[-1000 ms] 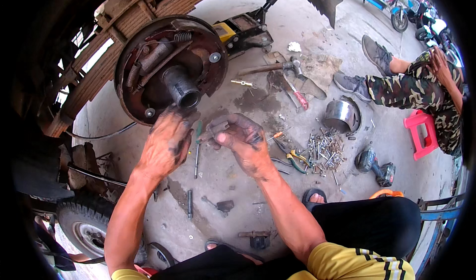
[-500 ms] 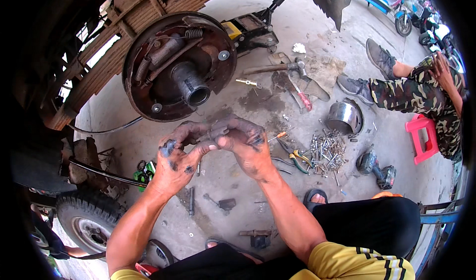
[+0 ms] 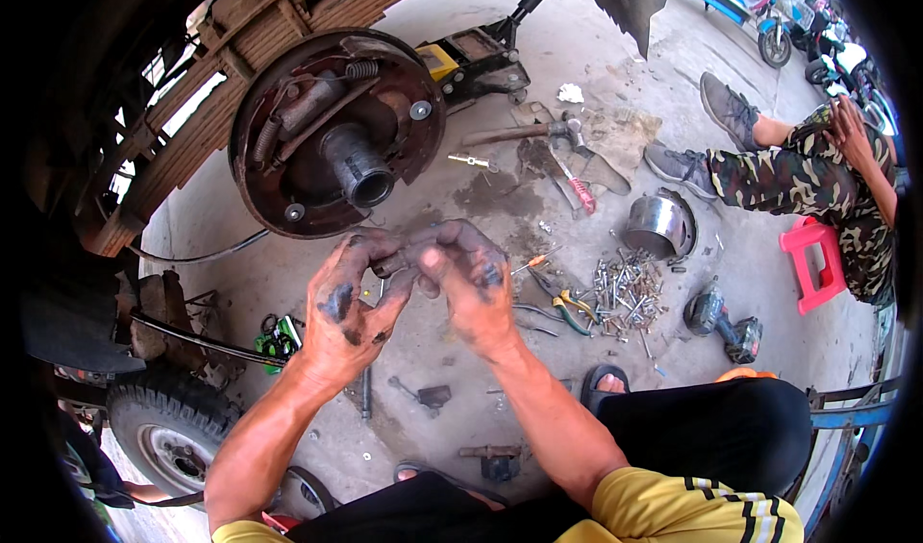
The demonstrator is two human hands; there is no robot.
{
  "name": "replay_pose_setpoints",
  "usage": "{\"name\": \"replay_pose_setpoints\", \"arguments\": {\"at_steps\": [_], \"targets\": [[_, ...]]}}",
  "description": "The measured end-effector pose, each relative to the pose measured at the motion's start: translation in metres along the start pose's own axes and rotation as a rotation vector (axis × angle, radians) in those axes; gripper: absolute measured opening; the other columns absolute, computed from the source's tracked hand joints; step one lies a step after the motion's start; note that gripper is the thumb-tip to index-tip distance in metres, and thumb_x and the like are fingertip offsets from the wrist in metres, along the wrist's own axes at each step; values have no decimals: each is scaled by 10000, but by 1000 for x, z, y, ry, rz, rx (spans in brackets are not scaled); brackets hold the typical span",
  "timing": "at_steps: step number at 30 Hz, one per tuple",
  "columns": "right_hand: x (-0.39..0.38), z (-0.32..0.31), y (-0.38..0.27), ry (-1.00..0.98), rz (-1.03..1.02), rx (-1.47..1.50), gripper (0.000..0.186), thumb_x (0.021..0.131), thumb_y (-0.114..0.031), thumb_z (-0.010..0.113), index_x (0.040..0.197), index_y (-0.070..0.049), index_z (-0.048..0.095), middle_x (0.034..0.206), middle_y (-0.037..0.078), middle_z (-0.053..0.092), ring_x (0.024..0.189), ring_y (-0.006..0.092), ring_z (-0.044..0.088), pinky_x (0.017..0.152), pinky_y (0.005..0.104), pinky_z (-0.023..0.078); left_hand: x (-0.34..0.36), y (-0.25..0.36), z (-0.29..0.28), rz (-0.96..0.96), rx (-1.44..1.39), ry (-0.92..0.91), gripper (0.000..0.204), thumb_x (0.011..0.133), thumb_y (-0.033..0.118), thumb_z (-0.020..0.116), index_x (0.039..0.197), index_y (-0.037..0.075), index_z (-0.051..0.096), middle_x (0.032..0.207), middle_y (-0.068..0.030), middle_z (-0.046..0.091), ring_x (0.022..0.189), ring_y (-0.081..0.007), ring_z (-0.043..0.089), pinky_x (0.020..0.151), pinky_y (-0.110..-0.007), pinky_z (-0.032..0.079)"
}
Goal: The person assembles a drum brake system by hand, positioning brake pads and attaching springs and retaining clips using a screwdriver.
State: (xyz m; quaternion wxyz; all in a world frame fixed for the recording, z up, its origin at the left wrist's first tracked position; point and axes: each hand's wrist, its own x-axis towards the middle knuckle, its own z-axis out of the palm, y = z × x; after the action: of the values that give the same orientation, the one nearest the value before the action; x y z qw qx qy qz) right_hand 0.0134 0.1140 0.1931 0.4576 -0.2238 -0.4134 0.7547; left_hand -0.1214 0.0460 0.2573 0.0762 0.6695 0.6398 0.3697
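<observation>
My left hand point(image 3: 348, 298) and my right hand point(image 3: 473, 288), both smeared with black grease, meet in front of the brake assembly. Between their fingertips is a small dark, greasy piece point(image 3: 388, 263), roughly cylindrical and mostly covered. My left fingers pinch it, and my curled right fingers close on its other side. Just beyond them stands the round brake backing plate point(image 3: 252, 173) with springs and brake shoes. A hollow axle tube point(image 3: 358, 168) sticks out of its middle. Neither hand touches the plate.
Bolts point(image 3: 630, 293), pliers point(image 3: 567, 305), a hammer point(image 3: 519, 134), a cordless impact wrench point(image 3: 721, 320) and a shiny metal drum point(image 3: 654, 224) lie to the right. A floor jack point(image 3: 481, 62) stands behind. A person in camouflage trousers point(image 3: 769, 176) sits near a pink stool point(image 3: 815, 264).
My thumbs, close together before, are now apart, and my right thumb is raised. The dark piece between my fingers shows more. The whole view has shifted slightly.
</observation>
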Motion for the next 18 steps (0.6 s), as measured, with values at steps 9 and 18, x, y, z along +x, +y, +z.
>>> {"name": "replay_pose_setpoints", "arguments": {"at_steps": [9,18], "targets": [[8,-10,9,13,46,159,221,955,-194,676,996,22,654,803,19,634,652,75,511,574,228,408,-2,1,0,-79,-31,-44,245,870,68,700,1081,-46,656,927,-160,673,795,-261,656,749,-348,533],[6,-19,11,-10,32,141,217,917,-134,720,1056,22,661,839,26,670,708,83,580,610,228,460,0,2,12,-623,-616,-13,246,968,167,656,1063,-59,643,818,-107,675,683,-138,625,630,-292,530]]}}
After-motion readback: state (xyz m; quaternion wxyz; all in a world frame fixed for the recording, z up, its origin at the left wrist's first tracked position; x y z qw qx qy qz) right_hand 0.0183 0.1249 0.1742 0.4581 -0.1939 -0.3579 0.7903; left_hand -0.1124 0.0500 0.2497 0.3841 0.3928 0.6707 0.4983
